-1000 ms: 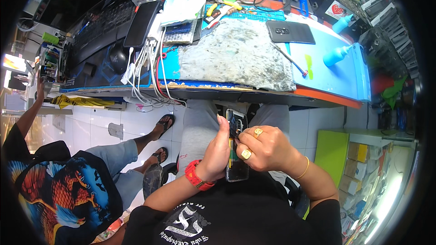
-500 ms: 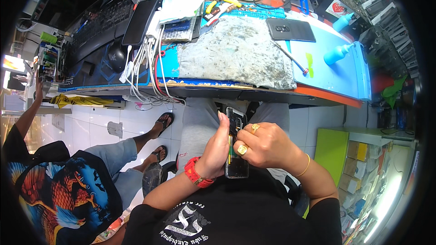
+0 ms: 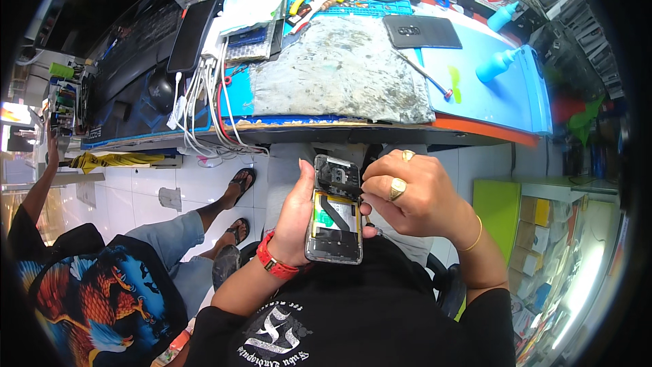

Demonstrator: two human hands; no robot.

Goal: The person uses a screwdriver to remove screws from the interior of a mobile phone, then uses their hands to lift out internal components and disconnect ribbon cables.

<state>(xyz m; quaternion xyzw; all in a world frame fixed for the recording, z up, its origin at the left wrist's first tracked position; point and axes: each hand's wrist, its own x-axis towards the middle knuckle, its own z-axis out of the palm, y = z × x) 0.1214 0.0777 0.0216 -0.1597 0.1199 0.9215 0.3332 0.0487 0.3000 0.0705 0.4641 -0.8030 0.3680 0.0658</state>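
Note:
A smartphone (image 3: 333, 231) with its back cover off lies in my left hand (image 3: 295, 214). My thumb runs along its left edge and fingertips show at its right edge. The battery (image 3: 333, 215) and the dark upper section with the camera area (image 3: 337, 178) face up. My right hand (image 3: 411, 190), with two gold rings, is at the phone's upper right edge. Its thumb and forefinger are pinched together there. Whatever they grip, if anything, is too small or hidden to make out.
Ahead stands a workbench with a stained grey cloth (image 3: 339, 71), a dark phone (image 3: 422, 31), a screwdriver (image 3: 428, 78) and a blue bottle (image 3: 498, 64). White cables (image 3: 202, 95) hang over its edge. A person in sandals (image 3: 239, 231) is at left, a glass cabinet (image 3: 536, 258) at right.
The phone has turned so its open back faces up, baring the battery, and has shifted slightly left. My right hand has moved off its middle to the upper right edge.

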